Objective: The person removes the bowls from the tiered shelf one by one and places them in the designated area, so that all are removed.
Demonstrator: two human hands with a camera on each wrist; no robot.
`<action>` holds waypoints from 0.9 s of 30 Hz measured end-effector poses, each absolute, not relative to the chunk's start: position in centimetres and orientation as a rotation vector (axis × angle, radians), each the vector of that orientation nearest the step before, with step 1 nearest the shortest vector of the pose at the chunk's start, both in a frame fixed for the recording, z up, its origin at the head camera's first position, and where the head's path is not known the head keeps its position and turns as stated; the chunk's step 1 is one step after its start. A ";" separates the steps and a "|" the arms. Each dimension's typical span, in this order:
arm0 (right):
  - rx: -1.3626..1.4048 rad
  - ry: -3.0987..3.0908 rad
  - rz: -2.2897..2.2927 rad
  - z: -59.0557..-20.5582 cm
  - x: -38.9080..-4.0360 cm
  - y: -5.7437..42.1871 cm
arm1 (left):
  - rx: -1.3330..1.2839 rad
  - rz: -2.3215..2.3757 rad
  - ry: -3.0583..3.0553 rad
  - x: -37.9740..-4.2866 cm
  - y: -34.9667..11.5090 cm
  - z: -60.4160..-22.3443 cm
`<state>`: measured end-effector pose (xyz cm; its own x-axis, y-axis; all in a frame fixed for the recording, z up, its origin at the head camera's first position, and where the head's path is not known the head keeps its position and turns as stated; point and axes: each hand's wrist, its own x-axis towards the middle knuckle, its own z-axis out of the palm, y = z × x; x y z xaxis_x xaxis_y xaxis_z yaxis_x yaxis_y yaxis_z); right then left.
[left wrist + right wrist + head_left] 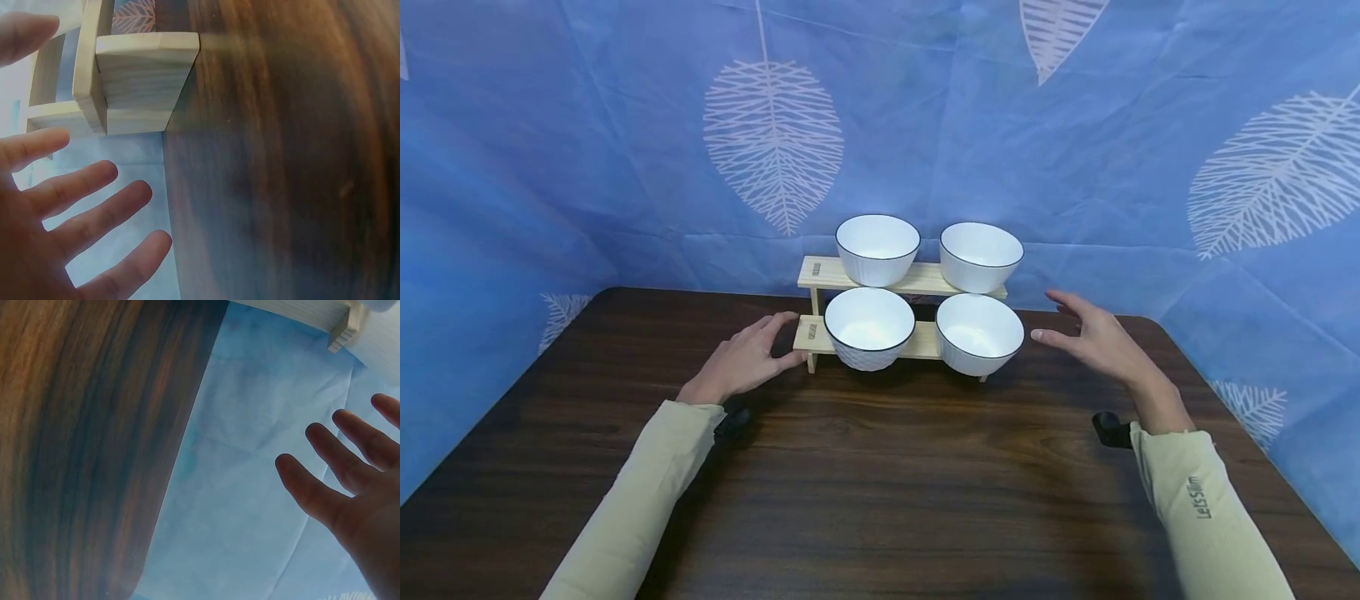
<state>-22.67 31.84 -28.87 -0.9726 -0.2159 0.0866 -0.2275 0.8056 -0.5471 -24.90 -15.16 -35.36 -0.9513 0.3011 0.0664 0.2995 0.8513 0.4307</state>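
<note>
A two-tier light wooden rack stands near the back of the table. Its upper tier carries two white bowls with dark rims, a left one and a right one. On the lower tier sit a bowl with a textured outside and a ribbed bowl. My left hand is by the rack's left end, thumb and fingers spread around it, and the left wrist view shows the fingers extended. To the right of the bowls, apart from them, my right hand hovers with spread fingers, holding nothing.
The dark wood-grain table extends in front of the rack. Right behind it hangs a blue cloth printed with white leaves, which also runs down both sides. Black wrist straps show at both cream sleeves.
</note>
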 end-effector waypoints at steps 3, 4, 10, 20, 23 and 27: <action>0.376 -2.977 0.856 -28.9 -22.8 31.7 | 0.491 0.719 3.006 -25.0 -14.9 -35.5; 0.377 -2.977 0.843 -28.9 -22.9 31.7 | 0.491 0.722 3.003 -25.1 -14.8 -35.5; 0.385 -2.977 0.866 -28.9 -23.2 31.6 | 0.499 0.751 2.989 -25.6 -14.5 -35.6; 0.429 -2.937 1.003 -28.8 -23.3 30.7 | 0.547 1.111 2.847 -26.5 -13.6 -36.8; 0.458 -2.920 1.065 -28.8 -23.3 30.5 | 0.507 1.208 2.798 -26.7 -13.3 -37.1; 0.523 -2.883 1.138 -28.9 -23.3 30.2 | 0.424 1.391 2.664 -26.9 -13.0 -37.2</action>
